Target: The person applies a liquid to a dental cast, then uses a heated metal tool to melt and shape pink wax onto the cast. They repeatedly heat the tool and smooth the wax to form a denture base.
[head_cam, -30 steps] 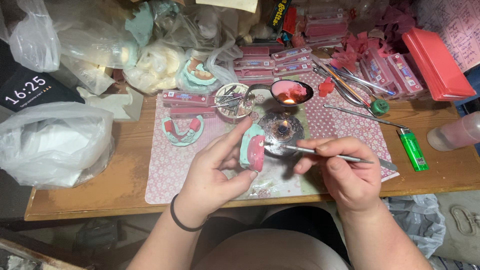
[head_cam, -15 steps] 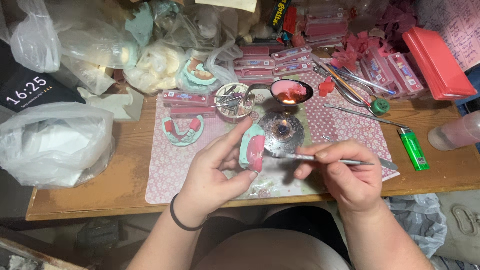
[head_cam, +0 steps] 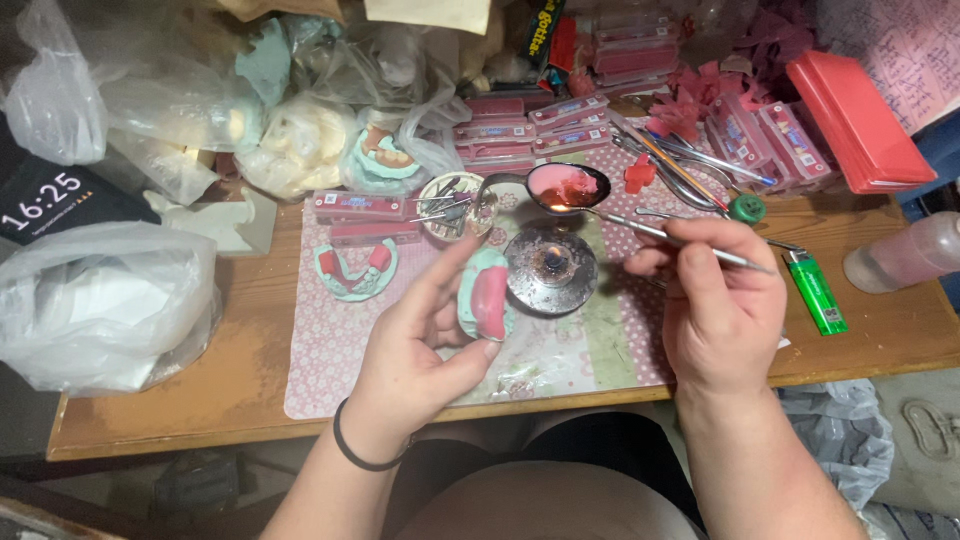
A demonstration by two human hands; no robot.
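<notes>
Centrally, left hand [head_cam: 415, 360] pinching curved teal-and-pink dental cast [head_cam: 486, 297], right hand [head_cam: 712, 300] gripping thin metal tool [head_cam: 665, 233]

The burner [head_cam: 551, 268] sits between the mould [head_cam: 487, 300] and lighter [head_cam: 817, 291].

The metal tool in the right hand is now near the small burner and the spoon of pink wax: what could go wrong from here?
1. The metal tool reaches over the small burner, close to the right hand; a heated tip might burn skin.
2. The tool's tip sits at the spoon of pink wax; a nudge could spill wax onto the patterned mat.
3. The left hand holds the dental model right beside the burner, so fingers could touch hot metal.
</notes>
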